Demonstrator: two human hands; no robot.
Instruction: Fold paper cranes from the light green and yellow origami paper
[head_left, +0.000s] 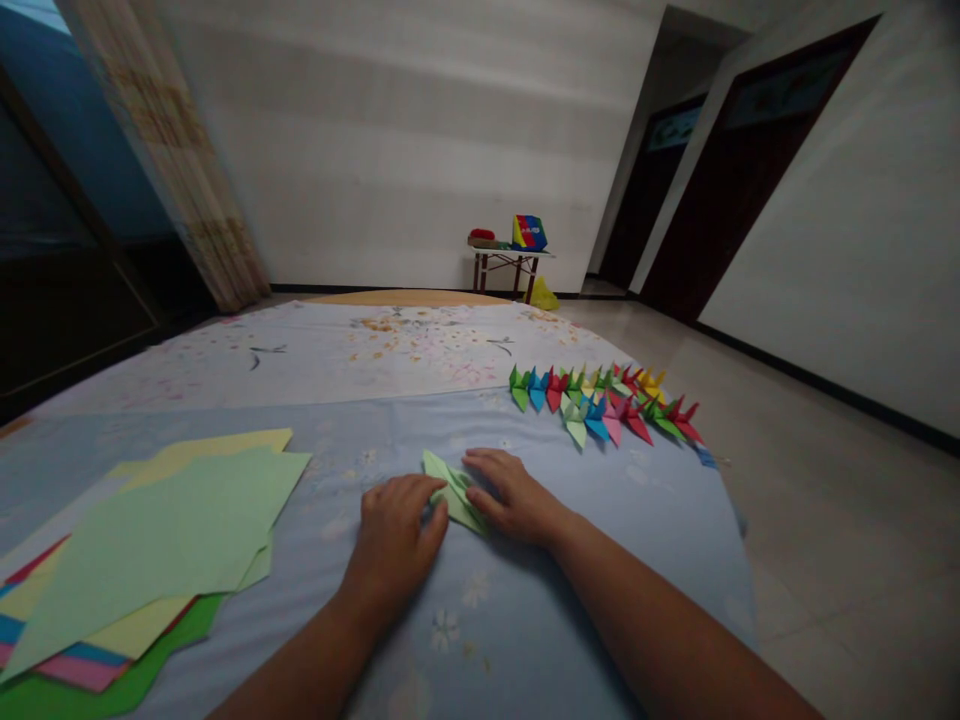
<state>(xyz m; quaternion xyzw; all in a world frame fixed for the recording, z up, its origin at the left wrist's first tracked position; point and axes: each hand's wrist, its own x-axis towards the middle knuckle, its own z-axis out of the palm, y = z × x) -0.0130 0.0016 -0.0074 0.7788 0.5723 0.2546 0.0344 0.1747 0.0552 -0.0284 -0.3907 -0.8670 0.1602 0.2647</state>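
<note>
A piece of light green paper point(459, 500), folded into a narrow pointed shape, lies on the blue floral cloth in front of me. My left hand point(401, 520) has its fingers bent and closed on the paper's left side, thumb near the lower edge. From the right, my right hand point(514, 495) grips the same paper, with the thumb on its flap and the forefinger at its upper edge. Parts of the folds are hidden under my fingertips. Further right stand several folded paper cranes point(616, 418) in green, blue, red, pink and yellow, set in close rows.
To the left lies a fanned stack of coloured paper sheets point(172, 530), light green on top. The round table's cloth point(360, 640) drops away at the right edge. Across the room a small table point(517, 252) carries a multicoloured box point(529, 233), with a yellow bag point(543, 295) beneath.
</note>
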